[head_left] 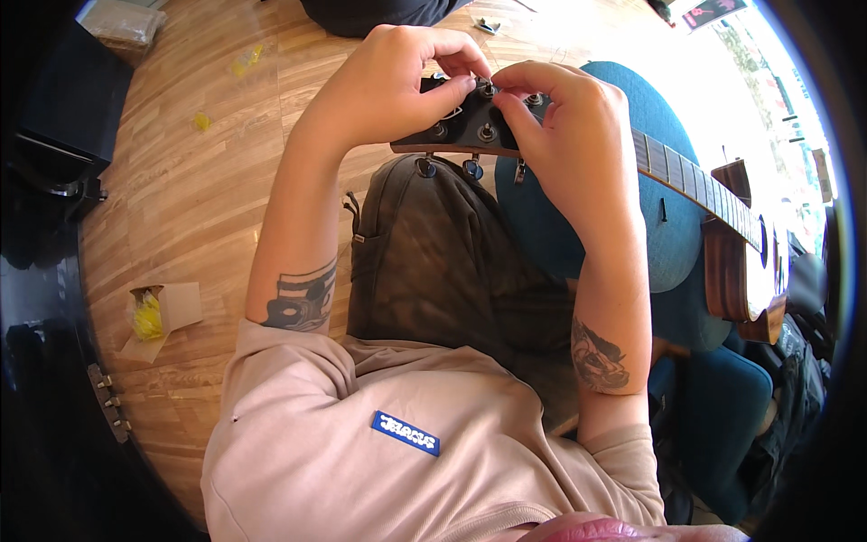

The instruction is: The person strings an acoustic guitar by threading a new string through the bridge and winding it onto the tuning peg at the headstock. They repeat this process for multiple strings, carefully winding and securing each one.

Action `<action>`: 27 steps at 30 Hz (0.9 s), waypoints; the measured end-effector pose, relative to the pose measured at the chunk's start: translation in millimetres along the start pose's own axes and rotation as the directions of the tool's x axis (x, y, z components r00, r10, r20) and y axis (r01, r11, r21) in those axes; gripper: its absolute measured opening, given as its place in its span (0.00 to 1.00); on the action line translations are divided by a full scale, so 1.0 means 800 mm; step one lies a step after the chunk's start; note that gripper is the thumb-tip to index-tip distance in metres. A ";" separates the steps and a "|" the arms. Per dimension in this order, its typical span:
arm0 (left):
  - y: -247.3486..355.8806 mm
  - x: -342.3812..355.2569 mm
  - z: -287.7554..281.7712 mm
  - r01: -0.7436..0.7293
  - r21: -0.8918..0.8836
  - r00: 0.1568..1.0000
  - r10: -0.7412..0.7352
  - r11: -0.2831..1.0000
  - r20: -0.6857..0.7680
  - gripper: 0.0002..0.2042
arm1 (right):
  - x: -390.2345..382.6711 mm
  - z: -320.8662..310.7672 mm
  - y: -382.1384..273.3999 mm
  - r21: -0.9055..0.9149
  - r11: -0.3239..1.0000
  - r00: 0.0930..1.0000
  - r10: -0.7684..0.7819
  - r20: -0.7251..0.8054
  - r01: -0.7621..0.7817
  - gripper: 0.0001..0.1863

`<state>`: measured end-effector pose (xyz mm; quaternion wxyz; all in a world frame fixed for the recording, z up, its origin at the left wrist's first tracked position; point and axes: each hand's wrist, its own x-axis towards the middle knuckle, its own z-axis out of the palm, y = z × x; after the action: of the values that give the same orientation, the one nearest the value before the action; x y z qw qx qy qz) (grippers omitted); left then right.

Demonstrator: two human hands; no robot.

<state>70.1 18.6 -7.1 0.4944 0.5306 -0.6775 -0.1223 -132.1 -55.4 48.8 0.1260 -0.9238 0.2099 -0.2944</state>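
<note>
An acoustic guitar [751, 271] lies at the right, its neck [677, 172] reaching left to a dark headstock [461, 135] with metal tuning machines [471, 169] along the near edge. My left hand [388, 86] is bent over the headstock's left part, thumb and index finger pinched near a top post [488, 91], holding something too small to make out. My right hand [573, 122] curls in from the right, thumb and fingertips closed at that same post, close to the left fingertips; what they grip is unclear.
Beneath the guitar is a teal cushioned seat [659, 253], beside my dark-trousered leg [406, 253]. An open cardboard box [176, 303] with yellow contents lies on the wooden floor [208, 181]. Black equipment [63, 108] stands left; a dark rounded object [370, 14] is at the top.
</note>
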 end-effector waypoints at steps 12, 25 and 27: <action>-0.009 -0.015 0.024 0.099 -0.222 0.980 -0.134 0.970 -0.150 0.06 | 0.002 0.000 0.000 0.020 0.999 0.999 0.036 -0.018 -0.035 0.10; 0.002 0.003 0.035 0.120 -0.131 0.954 -0.151 0.984 -0.258 0.06 | 0.000 0.008 0.001 -0.082 0.994 0.992 0.067 -0.109 -0.076 0.10; 0.002 0.009 0.032 0.123 -0.108 0.959 -0.146 0.987 -0.241 0.05 | 0.001 0.008 -0.001 -0.116 0.989 0.990 0.074 -0.124 -0.089 0.10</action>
<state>49.1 4.2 -14.9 0.5898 0.5633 -0.5663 -0.1193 -127.5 -54.2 44.8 0.0689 -0.9012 0.2721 -0.3302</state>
